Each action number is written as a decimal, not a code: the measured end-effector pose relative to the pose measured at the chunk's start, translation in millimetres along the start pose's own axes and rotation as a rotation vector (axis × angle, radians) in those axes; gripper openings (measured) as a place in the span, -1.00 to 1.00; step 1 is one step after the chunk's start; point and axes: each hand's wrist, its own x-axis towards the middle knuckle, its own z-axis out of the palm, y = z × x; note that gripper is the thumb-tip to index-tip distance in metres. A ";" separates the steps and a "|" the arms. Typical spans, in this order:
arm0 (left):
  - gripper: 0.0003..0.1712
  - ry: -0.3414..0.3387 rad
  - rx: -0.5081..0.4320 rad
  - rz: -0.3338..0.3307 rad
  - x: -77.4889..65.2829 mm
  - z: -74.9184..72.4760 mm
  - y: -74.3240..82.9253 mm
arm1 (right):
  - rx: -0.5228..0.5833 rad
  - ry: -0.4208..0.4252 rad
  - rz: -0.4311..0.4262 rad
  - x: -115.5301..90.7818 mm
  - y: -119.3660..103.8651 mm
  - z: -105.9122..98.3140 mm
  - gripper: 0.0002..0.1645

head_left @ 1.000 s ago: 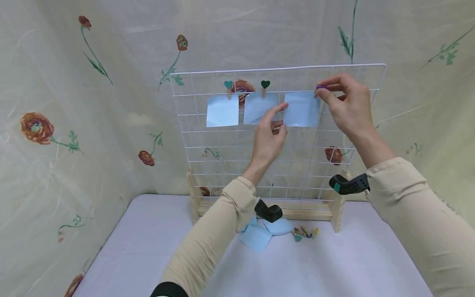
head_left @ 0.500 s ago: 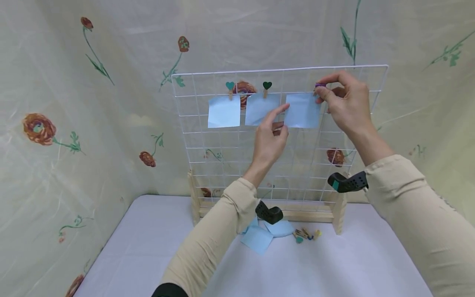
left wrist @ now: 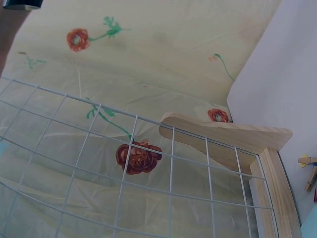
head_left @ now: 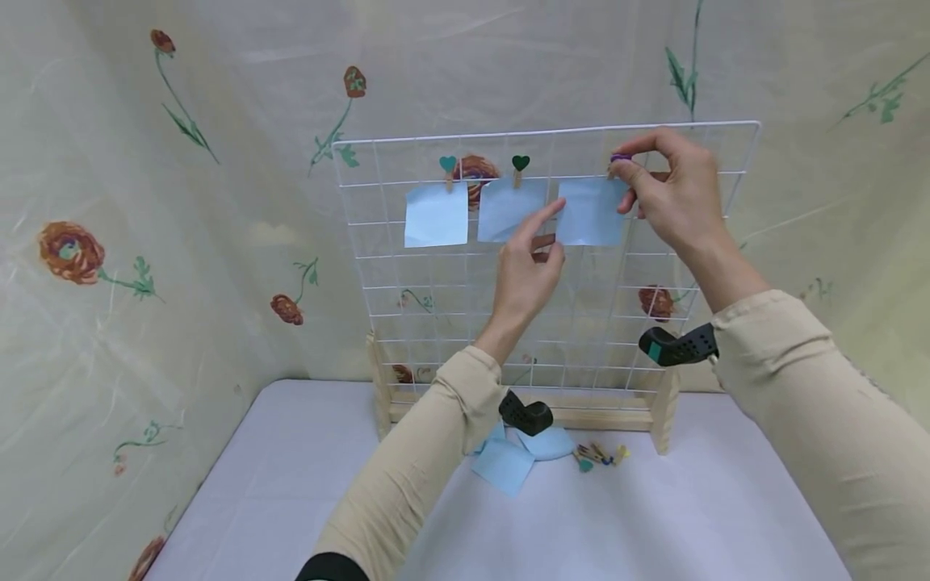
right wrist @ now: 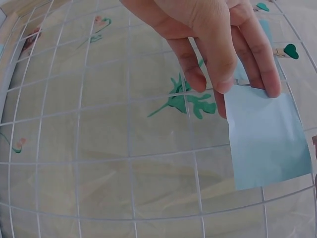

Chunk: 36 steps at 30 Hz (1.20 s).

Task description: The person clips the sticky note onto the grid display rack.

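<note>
A third blue paper square (head_left: 590, 211) is held flat against the white wire grid (head_left: 508, 315). My left hand (head_left: 529, 274) pinches its left edge, the index finger lying along the paper. In the right wrist view, this hand's thumb and fingers (right wrist: 225, 74) grip the paper (right wrist: 267, 139) near a corner. At the upper right, my right hand (head_left: 676, 186) pinches a small clothespin (head_left: 621, 157) with a purple top, right at the paper's top edge. The clothespin's jaws are mostly hidden by the fingers. Two similar papers hang to the left, under a teal-heart clothespin (head_left: 447, 168) and a dark-green-heart clothespin (head_left: 519, 168).
The grid stands in a wooden base (head_left: 596, 420) on a white-covered table (head_left: 291, 468). More blue papers (head_left: 504, 466) lie before the base, beside a small pile of clothespins (head_left: 599, 456). Flower-printed fabric (head_left: 240, 202) surrounds the table behind and at the left.
My right hand has shifted slightly left and up along the paper's top edge with the purple clothespin. The left hand keeps its place on the paper.
</note>
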 end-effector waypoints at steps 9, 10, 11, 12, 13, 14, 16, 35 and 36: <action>-0.43 -0.006 0.013 -0.006 -0.5 -0.9 1.5 | -0.021 -0.019 0.004 4.0 7.5 1.8 -0.73; -0.43 -0.007 0.012 -0.005 -0.7 -0.8 1.7 | -0.028 -0.020 0.005 4.2 8.0 1.6 -0.73; -0.43 -0.008 0.011 -0.005 -0.8 -0.7 1.8 | -0.036 -0.021 0.007 4.4 8.5 1.3 -0.73; -0.43 -0.008 0.011 -0.005 -0.9 -0.6 2.0 | -0.045 -0.022 0.010 4.7 8.8 1.1 -0.72; -0.43 -0.007 0.011 -0.006 -1.0 -0.6 2.2 | -0.052 -0.023 0.013 5.0 9.0 1.0 -0.72; -0.43 -0.006 0.009 -0.008 -1.1 -0.4 2.3 | -0.062 -0.024 0.011 5.5 9.2 0.9 -0.72; -0.43 -0.005 0.007 -0.010 -1.2 -0.2 2.6 | -0.074 -0.029 0.014 6.4 9.4 0.9 -0.71; -0.45 0.046 0.006 0.038 -2.5 5.1 -1.1 | -0.096 -0.063 0.040 10.4 7.9 4.3 -0.69; -0.45 0.046 0.006 0.039 -2.5 5.6 -1.5 | -0.105 -0.063 0.040 10.3 8.0 4.2 -0.69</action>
